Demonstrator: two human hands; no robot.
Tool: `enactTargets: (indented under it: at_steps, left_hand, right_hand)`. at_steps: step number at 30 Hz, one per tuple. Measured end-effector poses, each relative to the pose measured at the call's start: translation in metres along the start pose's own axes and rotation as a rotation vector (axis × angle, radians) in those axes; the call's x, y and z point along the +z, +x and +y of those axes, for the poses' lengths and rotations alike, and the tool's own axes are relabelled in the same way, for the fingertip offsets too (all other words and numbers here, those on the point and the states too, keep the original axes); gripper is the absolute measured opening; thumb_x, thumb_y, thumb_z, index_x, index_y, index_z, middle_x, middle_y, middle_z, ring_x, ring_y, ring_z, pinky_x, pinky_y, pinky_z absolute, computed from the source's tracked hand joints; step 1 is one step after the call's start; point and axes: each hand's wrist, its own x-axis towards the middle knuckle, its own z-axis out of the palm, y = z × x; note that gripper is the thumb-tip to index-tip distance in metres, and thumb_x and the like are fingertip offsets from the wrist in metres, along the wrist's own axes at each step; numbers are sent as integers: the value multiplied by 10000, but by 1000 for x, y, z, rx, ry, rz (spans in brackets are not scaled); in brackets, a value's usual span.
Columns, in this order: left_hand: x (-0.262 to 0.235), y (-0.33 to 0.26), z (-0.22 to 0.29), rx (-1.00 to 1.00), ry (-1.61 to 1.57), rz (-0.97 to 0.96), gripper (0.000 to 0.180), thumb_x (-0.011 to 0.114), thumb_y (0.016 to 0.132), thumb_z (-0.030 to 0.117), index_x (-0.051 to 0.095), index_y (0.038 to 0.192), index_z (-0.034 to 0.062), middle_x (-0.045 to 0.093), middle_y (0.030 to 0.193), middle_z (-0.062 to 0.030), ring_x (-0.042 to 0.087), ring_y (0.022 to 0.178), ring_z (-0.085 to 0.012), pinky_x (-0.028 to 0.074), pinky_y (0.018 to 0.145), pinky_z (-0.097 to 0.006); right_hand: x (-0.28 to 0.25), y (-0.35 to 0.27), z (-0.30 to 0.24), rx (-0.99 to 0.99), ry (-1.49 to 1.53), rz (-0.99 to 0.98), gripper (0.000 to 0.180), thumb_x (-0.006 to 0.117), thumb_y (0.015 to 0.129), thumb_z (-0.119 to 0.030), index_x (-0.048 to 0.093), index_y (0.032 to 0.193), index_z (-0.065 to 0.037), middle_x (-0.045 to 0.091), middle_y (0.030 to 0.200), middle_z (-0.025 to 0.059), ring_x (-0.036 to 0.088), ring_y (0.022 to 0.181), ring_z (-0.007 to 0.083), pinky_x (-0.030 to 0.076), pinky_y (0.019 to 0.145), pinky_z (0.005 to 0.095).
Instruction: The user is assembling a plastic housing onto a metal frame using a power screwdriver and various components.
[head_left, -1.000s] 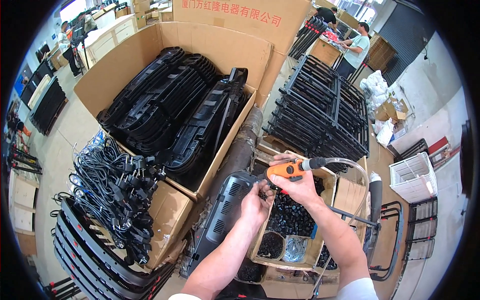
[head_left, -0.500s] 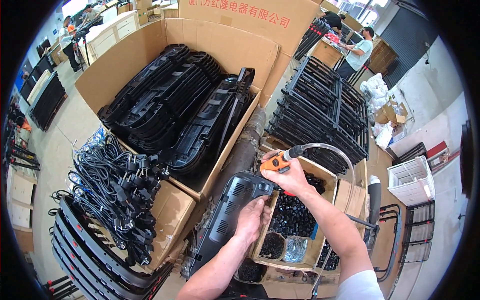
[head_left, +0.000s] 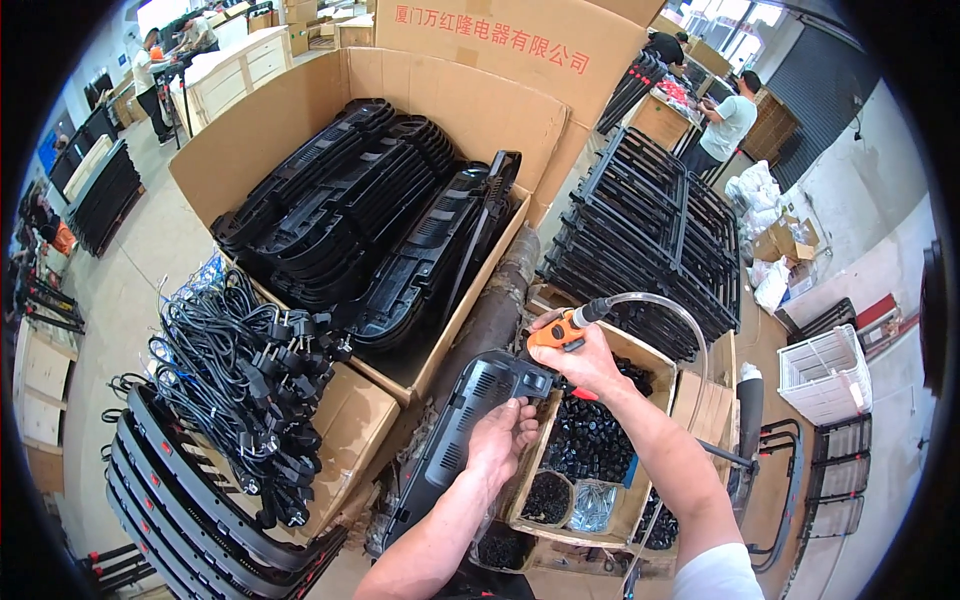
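Right hand grasping an orange tool, left hand on a slotted black housing

The right hand [head_left: 585,362] is wrapping an orange power tool [head_left: 566,332], its grip closed around the body, while a clear hose [head_left: 692,327] is curving away from the dark fitting at the rear. The tool is sitting over the far end of a long black housing [head_left: 458,425]; the hand is hiding its nose, so contact cannot be told.

The housing is lying slantwise in front of the person, beside a long worn roll [head_left: 512,270], its slotted face turning upward. The left hand [head_left: 500,438] is curling near that same end, fingertips resting against the housing's near-side edge; whether this grip is pinching the edge or a small part is not showing.

The housing is looking like thin moulded plastic: probably light for its length, stiff, smooth enough to be slipping under dry fingers, and weakest across the slots. The solid end and the long rims are offering the safest holds. The tool is seeming denser, with the hose likely tugging at its rear, so a full-palm hold around the body is suiting it best.

Just right of the housing, a parts box [head_left: 570,537] is holding small black pieces [head_left: 590,432] and silver screws [head_left: 594,503]. Beyond, a large carton [head_left: 250,125] is containing nested black shells [head_left: 345,205].
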Motion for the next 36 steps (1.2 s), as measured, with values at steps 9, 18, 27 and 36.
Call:
enactTargets:
  at_steps: [9,18,27,36]
  left_hand:
    - [-5,11,-1,-40,-108,60,301,622,1089,353,687,1141,65,677,893,2,613,752,-151,538,670,-286]
    - [-6,27,15,1,-499,46,255,584,1109,330,678,1145,96,638,896,24,598,787,-113,546,697,-249]
    - [-19,25,28,-22,-568,-48,196,594,1106,292,655,1132,107,614,869,28,580,756,-116,531,692,-243]
    - [-24,30,42,39,-541,-21,213,505,1131,199,627,1160,26,657,1017,-42,640,899,-150,571,769,-282]
  right_hand:
    - [8,-3,3,-19,25,41,376,833,825,-113,710,1172,-36,755,1097,63,716,1038,162,569,972,335]
    - [18,-46,-39,-99,265,-78,569,861,855,-71,581,1344,8,727,1252,183,695,1187,238,556,1069,400]
    - [40,-45,-48,-93,146,-134,509,825,888,-86,610,1342,-8,713,1259,132,677,1212,197,548,1066,362]
    - [80,-15,-29,-161,114,-98,485,831,864,-97,636,1297,1,715,1202,121,686,1150,190,564,1009,357]
